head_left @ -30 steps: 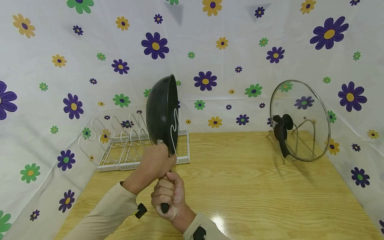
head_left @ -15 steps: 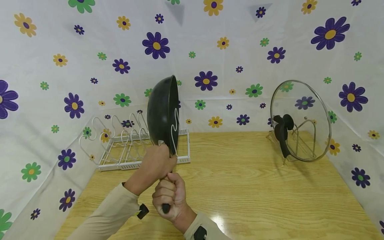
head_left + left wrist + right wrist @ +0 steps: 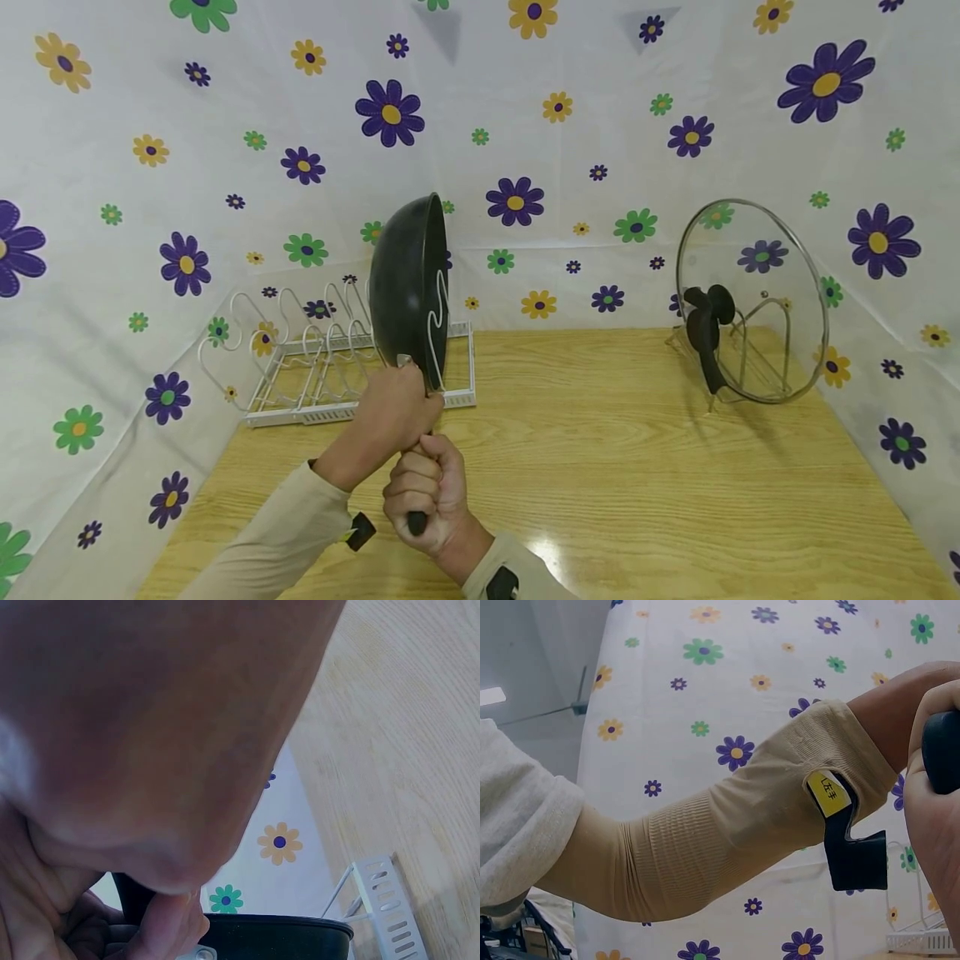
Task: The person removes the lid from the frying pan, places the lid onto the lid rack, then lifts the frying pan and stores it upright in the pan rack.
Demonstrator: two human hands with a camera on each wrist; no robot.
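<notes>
A deep black wok [image 3: 405, 283] stands on edge, its open side facing right, between the wire dividers of a white pan rack [image 3: 300, 415]. A bent wire loop crosses its open side. I cannot tell whether its lower rim rests on the rack. My left hand [image 3: 399, 408] grips the handle close to the wok, by its metal bracket [image 3: 201, 953]. Just below, my right hand [image 3: 429, 493] holds the handle's end, whose black tip [image 3: 417, 522] shows under the fingers. Most of the handle is hidden by both hands.
At the right, a clear glass lid [image 3: 813, 275] with a metal rim and black knob [image 3: 703, 329] leans upright in a thin wire stand [image 3: 786, 346]. A wood-grain table [image 3: 600, 467] lies below. Flower-patterned sheeting [image 3: 585, 50] closes off the back and sides.
The wok has sunk slightly lower in the rack, with both hands moving down a little on it. Their grips look the same.
</notes>
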